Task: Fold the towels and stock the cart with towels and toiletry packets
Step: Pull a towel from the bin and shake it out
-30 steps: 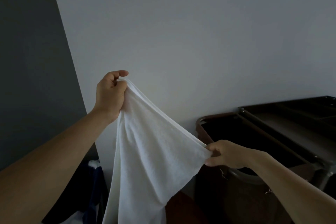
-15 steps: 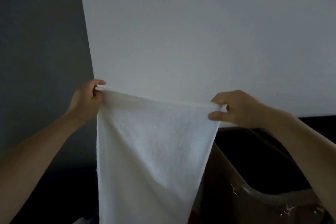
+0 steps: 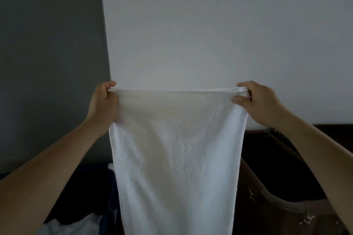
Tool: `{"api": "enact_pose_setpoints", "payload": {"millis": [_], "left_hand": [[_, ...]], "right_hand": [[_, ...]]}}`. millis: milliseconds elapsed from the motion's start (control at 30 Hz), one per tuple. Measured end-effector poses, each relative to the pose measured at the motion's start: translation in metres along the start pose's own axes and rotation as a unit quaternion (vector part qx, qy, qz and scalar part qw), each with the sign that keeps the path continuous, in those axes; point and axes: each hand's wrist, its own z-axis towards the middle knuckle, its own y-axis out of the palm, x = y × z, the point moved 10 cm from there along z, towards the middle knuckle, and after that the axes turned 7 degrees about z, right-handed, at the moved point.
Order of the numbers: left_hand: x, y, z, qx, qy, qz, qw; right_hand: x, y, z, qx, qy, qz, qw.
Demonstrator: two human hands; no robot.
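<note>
A white towel [image 3: 177, 158] hangs flat in front of me, its top edge stretched level between both hands. My left hand [image 3: 103, 104] pinches the upper left corner. My right hand [image 3: 257, 101] pinches the upper right corner. The cloth drops straight down past the bottom of the frame and hides what lies behind it. The dark brown cart [image 3: 277, 192] shows at the lower right, partly behind the towel and my right forearm.
A pale wall [image 3: 210, 25] fills the background, with a dark grey wall [image 3: 47, 44] to its left. Some white cloth [image 3: 63, 225] lies in a dark bin or bag at the lower left.
My right hand rose to the height of the left and both moved apart, so the towel's top edge went from slanted to level and taut. The view tilted upward.
</note>
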Motion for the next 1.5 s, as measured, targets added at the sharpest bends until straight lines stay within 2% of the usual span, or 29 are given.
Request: {"api": "enact_pose_setpoints", "payload": {"millis": [67, 133, 200, 267, 367, 467, 533, 633, 767, 833, 933, 1067, 1500], "left_hand": [[0.002, -0.001, -0.007, 0.032, -0.011, -0.031, 0.999], [0.002, 0.002, -0.009, 0.021, -0.011, -0.073, 0.997], [-0.002, 0.011, -0.011, -0.036, -0.028, -0.121, 0.992], [-0.010, 0.019, -0.014, -0.092, -0.043, -0.145, 0.984], [-0.031, 0.029, -0.014, -0.165, -0.060, -0.156, 0.972], [-0.054, 0.034, -0.015, -0.219, -0.105, -0.229, 0.943], [-0.061, 0.025, -0.012, -0.205, -0.101, -0.259, 0.938], [-0.070, 0.011, -0.012, -0.166, -0.066, -0.240, 0.954], [-0.063, 0.009, -0.009, -0.178, -0.023, -0.212, 0.961], [-0.060, 0.011, -0.004, -0.204, -0.013, -0.205, 0.957], [-0.066, 0.021, 0.002, -0.226, -0.028, -0.199, 0.953], [-0.066, 0.036, 0.008, -0.218, -0.050, -0.242, 0.944], [-0.067, 0.060, -0.001, -0.100, -0.081, -0.153, 0.980]], "right_hand": [[0.010, 0.000, 0.000, 0.025, 0.044, 0.003, 0.999], [0.025, 0.013, -0.006, 0.016, 0.099, 0.099, 0.990], [0.037, 0.028, -0.017, 0.000, 0.161, 0.219, 0.962], [0.044, 0.042, -0.025, -0.011, 0.195, 0.278, 0.941], [0.043, 0.053, -0.028, -0.001, 0.197, 0.317, 0.928], [0.040, 0.050, -0.028, 0.048, 0.186, 0.301, 0.934], [0.033, 0.053, -0.028, 0.050, 0.169, 0.283, 0.943], [0.020, 0.060, -0.030, -0.005, 0.151, 0.249, 0.957], [0.016, 0.038, -0.030, 0.080, 0.123, 0.225, 0.963], [0.019, 0.043, -0.035, 0.088, 0.141, 0.219, 0.961], [0.023, 0.044, -0.040, 0.101, 0.151, 0.233, 0.955], [0.022, 0.036, -0.043, 0.141, 0.153, 0.230, 0.951], [0.059, 0.066, -0.036, 0.074, 0.152, 0.299, 0.939]]}}
